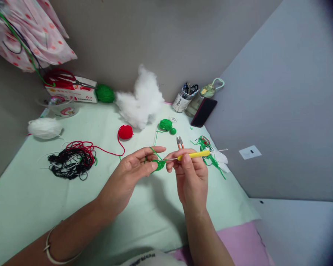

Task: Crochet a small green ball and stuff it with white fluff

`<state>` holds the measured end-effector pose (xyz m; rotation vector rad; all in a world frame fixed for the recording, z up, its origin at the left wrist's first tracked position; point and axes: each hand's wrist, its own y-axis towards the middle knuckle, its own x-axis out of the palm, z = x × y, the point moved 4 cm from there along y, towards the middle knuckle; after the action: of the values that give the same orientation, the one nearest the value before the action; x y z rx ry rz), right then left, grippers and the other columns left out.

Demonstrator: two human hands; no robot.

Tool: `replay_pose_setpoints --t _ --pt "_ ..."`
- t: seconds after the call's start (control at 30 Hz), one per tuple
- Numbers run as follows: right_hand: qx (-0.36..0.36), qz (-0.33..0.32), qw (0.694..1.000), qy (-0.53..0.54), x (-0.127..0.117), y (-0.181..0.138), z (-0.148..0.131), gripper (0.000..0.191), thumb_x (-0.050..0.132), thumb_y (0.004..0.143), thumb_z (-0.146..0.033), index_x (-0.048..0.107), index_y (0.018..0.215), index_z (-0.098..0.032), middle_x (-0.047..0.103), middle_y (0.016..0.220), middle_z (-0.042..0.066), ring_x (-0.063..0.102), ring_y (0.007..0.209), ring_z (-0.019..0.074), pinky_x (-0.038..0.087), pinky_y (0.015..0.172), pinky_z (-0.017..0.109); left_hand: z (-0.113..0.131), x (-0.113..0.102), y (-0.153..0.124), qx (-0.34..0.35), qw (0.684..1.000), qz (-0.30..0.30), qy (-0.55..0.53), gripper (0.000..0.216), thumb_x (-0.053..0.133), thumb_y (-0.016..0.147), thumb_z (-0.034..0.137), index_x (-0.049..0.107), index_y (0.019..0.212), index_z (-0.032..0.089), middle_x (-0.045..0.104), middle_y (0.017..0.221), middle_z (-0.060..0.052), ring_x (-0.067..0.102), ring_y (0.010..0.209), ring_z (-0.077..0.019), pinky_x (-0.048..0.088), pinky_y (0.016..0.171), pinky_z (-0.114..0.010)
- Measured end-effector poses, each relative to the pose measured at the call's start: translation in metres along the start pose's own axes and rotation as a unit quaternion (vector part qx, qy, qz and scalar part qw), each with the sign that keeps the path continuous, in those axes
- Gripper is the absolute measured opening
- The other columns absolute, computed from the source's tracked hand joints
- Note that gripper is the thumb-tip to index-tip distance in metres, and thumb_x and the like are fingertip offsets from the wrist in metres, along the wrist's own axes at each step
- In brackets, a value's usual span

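Observation:
My left hand (133, 171) pinches a small green crochet piece (159, 164), with green yarn running over its stretched index finger. My right hand (189, 173) is closed on a yellow-handled crochet hook (193, 155), whose metal tip points left into the green piece. Both hands hover above the pale green table cover (22, 207). The green strand leads back to a small green yarn ball (165, 125).
A red yarn ball (125, 132), a tangle of black and red yarn (72, 160), white yarn (44, 128), white stuffing (141, 100), snips (180, 142), green scraps (207, 147), a dark phone (203, 112), a tin of tools (183, 99) and a box (74, 90) lie around.

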<state>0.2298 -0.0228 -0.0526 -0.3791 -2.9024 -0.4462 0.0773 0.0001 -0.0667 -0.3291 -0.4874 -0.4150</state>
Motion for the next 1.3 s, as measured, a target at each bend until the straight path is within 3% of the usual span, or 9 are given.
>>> replay_pose_setpoints --t 0.23,0.37,0.47,0.57,0.7,0.87,1.07,1.2,1.3 --pt "-0.136 -0.036 0.978 -0.157 0.003 -0.014 -0.016 0.023 0.051 0.106 -0.019 0.074 0.108 -0.026 0.077 0.094 0.004 0.072 0.077 0.0158 0.061 0.069 0.032 0.001 -0.005 -0.003 0.055 0.996 0.029 0.067 0.028 0.078 0.089 0.029 0.081 0.116 0.034 0.069 0.096 0.000 0.057 0.094 -0.0184 0.042 0.089 -0.032" --pt "-0.294 -0.078 0.899 -0.315 0.009 -0.027 -0.015 0.034 0.057 0.100 -0.012 0.071 0.126 -0.031 0.078 0.101 0.006 0.075 0.089 0.0218 0.063 0.074 0.038 0.000 -0.002 -0.006 0.090 0.990 0.084 0.072 0.031 0.084 0.084 0.025 0.082 0.114 0.034 0.064 0.089 0.002 0.053 0.084 -0.0142 0.043 0.084 -0.027" --pt "-0.347 -0.062 0.850 -0.390 0.009 -0.031 -0.009 0.041 0.066 0.095 -0.012 0.072 0.128 -0.036 0.078 0.110 0.007 0.074 0.099 0.0247 0.063 0.077 0.039 -0.005 0.002 -0.003 0.012 0.998 0.053 -0.043 0.041 0.086 0.082 0.029 0.079 0.122 0.031 0.063 0.085 0.002 0.050 0.073 -0.0110 0.046 0.080 -0.026" --pt "-0.289 -0.039 0.907 -0.305 0.004 -0.024 -0.010 0.034 0.062 0.098 -0.013 0.075 0.121 -0.034 0.078 0.104 0.006 0.073 0.092 0.0216 0.061 0.076 0.037 -0.007 0.004 0.001 -0.061 0.989 0.012 -0.137 0.037 0.084 0.082 0.026 0.080 0.119 0.023 0.061 0.077 0.003 0.043 0.062 -0.0076 0.049 0.087 -0.029" --pt "-0.142 0.000 0.983 -0.114 0.001 -0.010 -0.011 0.022 0.056 0.104 -0.023 0.077 0.100 -0.026 0.074 0.084 0.004 0.069 0.072 0.0173 0.058 0.062 0.033 -0.002 0.002 0.004 -0.028 0.992 -0.009 -0.127 0.039 0.084 0.082 0.023 0.080 0.120 0.023 0.059 0.071 0.005 0.050 0.066 -0.0096 0.048 0.095 -0.031" --pt "-0.175 -0.045 0.971 -0.158 0.011 -0.010 -0.008 0.019 0.060 0.101 -0.018 0.078 0.104 -0.026 0.080 0.095 0.005 0.074 0.091 0.0205 0.062 0.073 0.035 -0.004 0.005 0.001 0.007 0.997 -0.005 -0.077 0.036 0.086 0.082 0.026 0.081 0.118 0.028 0.070 0.089 0.002 0.063 0.089 -0.0134 0.046 0.088 -0.026" --pt "-0.308 -0.054 0.887 -0.339 0.012 -0.021 -0.014 0.034 0.063 0.097 -0.009 0.078 0.118 -0.031 0.078 0.108 0.007 0.075 0.095 0.0206 0.063 0.077 0.035 -0.010 0.003 0.003 -0.048 0.989 0.022 -0.140 0.036 0.085 0.081 0.026 0.082 0.117 0.023 0.074 0.094 -0.001 0.064 0.085 -0.0130 0.050 0.086 -0.026" --pt "-0.178 0.007 0.973 -0.149 -0.001 -0.008 -0.012 0.022 0.061 0.101 -0.018 0.080 0.105 -0.028 0.077 0.090 0.003 0.070 0.073 0.0151 0.060 0.066 0.030 -0.007 0.000 0.006 -0.067 0.982 0.003 -0.177 0.025 0.084 0.079 0.022 0.085 0.104 0.019 0.073 0.094 -0.002 0.064 0.084 -0.0137 0.051 0.098 -0.032" --pt "-0.072 0.004 0.997 -0.018 0.000 -0.003 -0.005 0.018 0.063 0.102 -0.028 0.081 0.097 -0.027 0.075 0.086 0.001 0.067 0.067 0.0124 0.056 0.060 0.026 -0.002 0.000 0.005 -0.032 0.990 -0.010 -0.139 0.028 0.084 0.081 0.024 0.084 0.109 0.026 0.072 0.086 0.001 0.064 0.085 -0.0146 0.048 0.098 -0.032"
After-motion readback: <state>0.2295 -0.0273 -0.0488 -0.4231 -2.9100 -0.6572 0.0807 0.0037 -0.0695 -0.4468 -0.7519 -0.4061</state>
